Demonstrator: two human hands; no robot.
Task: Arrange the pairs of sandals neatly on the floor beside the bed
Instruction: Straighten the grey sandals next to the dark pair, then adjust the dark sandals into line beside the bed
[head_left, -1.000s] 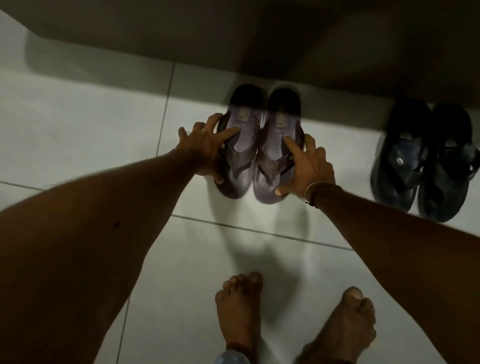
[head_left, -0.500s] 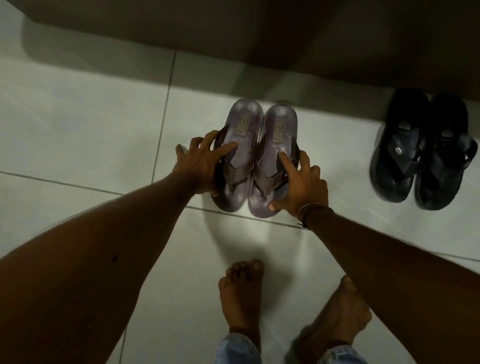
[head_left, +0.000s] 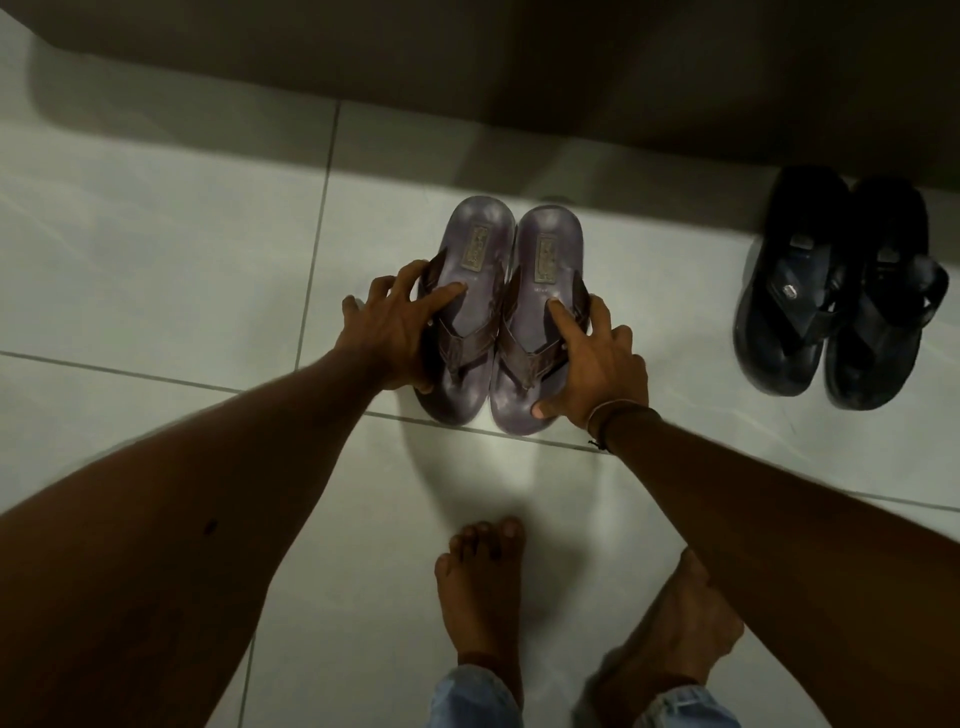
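Note:
A pair of brown thong sandals lies side by side on the pale floor tiles, heels toward the bed. My left hand (head_left: 390, 336) grips the outer edge of the left brown sandal (head_left: 470, 260), thumb pressed on its insole. My right hand (head_left: 592, 364) clasps the outer edge of the right brown sandal (head_left: 545, 260), index finger on its insole. A black pair of sandals (head_left: 831, 296) sits together to the right, close to the bed, untouched.
The dark side of the bed (head_left: 519, 67) runs along the top of the view. My bare feet (head_left: 483, 587) stand on the tiles just below the brown pair. Pale floor tiles (head_left: 156, 260) stretch to the left.
Both hands have drawn the brown pair out of the bed's shadow toward me. The sandals now lie in the light, still side by side, with my grip unchanged.

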